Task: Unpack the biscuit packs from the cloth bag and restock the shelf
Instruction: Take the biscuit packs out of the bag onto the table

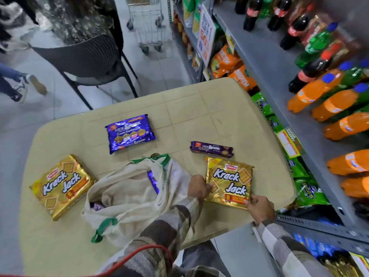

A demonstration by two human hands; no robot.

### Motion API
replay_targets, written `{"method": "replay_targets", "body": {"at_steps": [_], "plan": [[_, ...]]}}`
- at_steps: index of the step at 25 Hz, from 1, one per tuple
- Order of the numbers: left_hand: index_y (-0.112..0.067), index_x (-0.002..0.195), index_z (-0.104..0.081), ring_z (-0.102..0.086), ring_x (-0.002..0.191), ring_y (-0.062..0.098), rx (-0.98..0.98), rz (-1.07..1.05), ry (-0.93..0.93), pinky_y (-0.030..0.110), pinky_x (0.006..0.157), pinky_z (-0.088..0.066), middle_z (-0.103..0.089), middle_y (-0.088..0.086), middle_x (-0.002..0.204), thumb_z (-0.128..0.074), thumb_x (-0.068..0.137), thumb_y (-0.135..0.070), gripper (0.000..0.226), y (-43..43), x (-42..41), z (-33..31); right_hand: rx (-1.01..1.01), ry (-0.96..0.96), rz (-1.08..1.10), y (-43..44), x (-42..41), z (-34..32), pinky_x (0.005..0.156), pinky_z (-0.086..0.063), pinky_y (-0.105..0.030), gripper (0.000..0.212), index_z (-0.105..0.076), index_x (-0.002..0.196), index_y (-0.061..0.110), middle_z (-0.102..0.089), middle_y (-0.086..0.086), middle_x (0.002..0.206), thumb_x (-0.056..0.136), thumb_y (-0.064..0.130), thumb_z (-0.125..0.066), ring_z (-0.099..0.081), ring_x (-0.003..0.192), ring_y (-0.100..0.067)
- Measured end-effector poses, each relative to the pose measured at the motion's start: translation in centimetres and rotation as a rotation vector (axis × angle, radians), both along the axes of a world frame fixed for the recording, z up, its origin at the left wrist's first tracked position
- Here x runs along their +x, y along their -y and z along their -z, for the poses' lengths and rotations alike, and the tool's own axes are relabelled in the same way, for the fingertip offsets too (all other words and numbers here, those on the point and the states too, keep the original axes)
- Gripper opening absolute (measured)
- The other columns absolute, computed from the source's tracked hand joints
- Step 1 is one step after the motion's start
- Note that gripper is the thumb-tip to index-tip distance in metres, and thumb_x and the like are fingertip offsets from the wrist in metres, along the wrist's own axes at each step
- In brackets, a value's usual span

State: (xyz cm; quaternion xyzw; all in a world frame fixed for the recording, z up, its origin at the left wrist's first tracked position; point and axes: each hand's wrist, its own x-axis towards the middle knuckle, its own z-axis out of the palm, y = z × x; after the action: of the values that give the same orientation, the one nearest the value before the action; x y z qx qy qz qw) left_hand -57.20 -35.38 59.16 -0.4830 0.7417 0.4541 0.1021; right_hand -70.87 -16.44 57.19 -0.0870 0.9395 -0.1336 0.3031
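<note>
- Both hands are on the gold Krack Jack pack [229,181] at the right side of the beige counter [199,108], and it lies flat, label up.
- The left hand [198,187] has its fingers closed narrow on the pack's left edge, thumb lying over the wrapper.
- The right hand [259,208] pinches the pack's near right corner, fingers tight on the foil.
- Just beyond that pack sits a slim purple Hide & Seek roll [212,149], close to its far edge; whether they touch I cannot tell.
- Middle of the counter: the cloth bag [131,196], cream with green handles, slumped open, mouth facing up.
- Inside it, a purple wrapper [153,181] peeks out near the far side, and another purplish bit shows low at the left of the opening.
- Left of the bag, a second Krack Jack pack [61,185] lies tilted, its corner close to the bag's cloth.
- Farther back, a large purple Hide & Seek pack [130,132] lies flat, apart from the rest.
- On the right runs the grey shelf [269,62], carrying orange, green and dark soft-drink bottles [335,104] above, with green and orange snack bags below.
- Behind the counter stand a dark chair [85,56] and a wire trolley [148,23].
</note>
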Motion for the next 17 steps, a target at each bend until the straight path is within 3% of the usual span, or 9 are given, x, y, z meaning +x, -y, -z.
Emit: {"method": "replay_targets", "body": {"at_steps": [3,5,7,11,15,17], "plan": [[0.001,0.094,-0.071,-0.066,0.093,0.029,-0.054,-0.008,-0.104,0.031,0.08,-0.048,-0.071,0.018,0.093,-0.065,0.09,-0.025,0.027,3.2,2.8,-1.6,-0.077,-0.211,-0.118,3.1,0.7,-1.9,0.084,-0.05,-0.044,0.046,-0.057,0.112,0.022,-0.053,-0.015,0.113,0.072,0.023,-0.081,-0.05,0.11,-0.037],[-0.001,0.076,-0.071,-0.064,0.077,0.03,-0.133,-0.033,-0.16,0.033,0.073,-0.049,-0.07,0.018,0.078,-0.065,0.086,-0.017,0.02,6.4,6.7,-2.7,-0.238,-0.221,-0.23,7.6,2.2,-3.3,0.091,-0.047,-0.044,0.043,-0.059,0.114,0.019,-0.053,-0.014,0.117,0.076,0.016,-0.079,-0.049,0.115,-0.036],[-0.002,0.07,-0.069,-0.062,0.072,0.031,-0.22,-0.075,-0.151,0.037,0.07,-0.047,-0.068,0.018,0.071,-0.066,0.083,-0.012,0.017,10.0,11.8,-3.5,-0.373,-0.193,-0.363,13.0,4.8,-4.3,0.089,-0.046,-0.039,0.029,-0.064,0.106,0.018,-0.058,-0.01,0.107,0.08,0.011,-0.073,-0.055,0.107,-0.035],[-0.004,0.092,-0.076,-0.068,0.088,0.028,-0.254,-0.133,-0.053,0.027,0.077,-0.046,-0.074,0.014,0.093,-0.067,0.086,-0.006,0.011,15.8,22.0,-4.4,-0.604,-0.06,-0.615,22.4,13.4,-5.8,0.074,-0.051,-0.033,0.022,-0.07,0.093,0.019,-0.065,0.001,0.081,0.08,0.002,-0.065,-0.062,0.075,-0.023],[-0.004,0.105,-0.074,-0.064,0.105,0.028,-0.248,0.025,0.107,0.031,0.091,-0.047,-0.072,0.015,0.109,-0.059,0.086,0.004,0.025,18.8,27.9,-3.5,-0.654,0.113,-0.767,26.9,22.2,-5.5,0.071,-0.046,-0.02,0.015,-0.072,0.089,0.015,-0.074,-0.001,0.083,0.084,0.004,-0.063,-0.064,0.074,-0.013],[-0.004,0.106,-0.073,-0.063,0.107,0.028,-0.257,0.122,0.136,0.033,0.093,-0.048,-0.071,0.015,0.11,-0.057,0.084,0.006,0.029,19.3,29.4,-3.0,-0.599,0.21,-0.821,27.9,25.7,-4.6,0.074,-0.049,-0.024,0.016,-0.072,0.09,0.015,-0.074,-0.002,0.086,0.085,0.005,-0.061,-0.065,0.076,-0.016]]}}
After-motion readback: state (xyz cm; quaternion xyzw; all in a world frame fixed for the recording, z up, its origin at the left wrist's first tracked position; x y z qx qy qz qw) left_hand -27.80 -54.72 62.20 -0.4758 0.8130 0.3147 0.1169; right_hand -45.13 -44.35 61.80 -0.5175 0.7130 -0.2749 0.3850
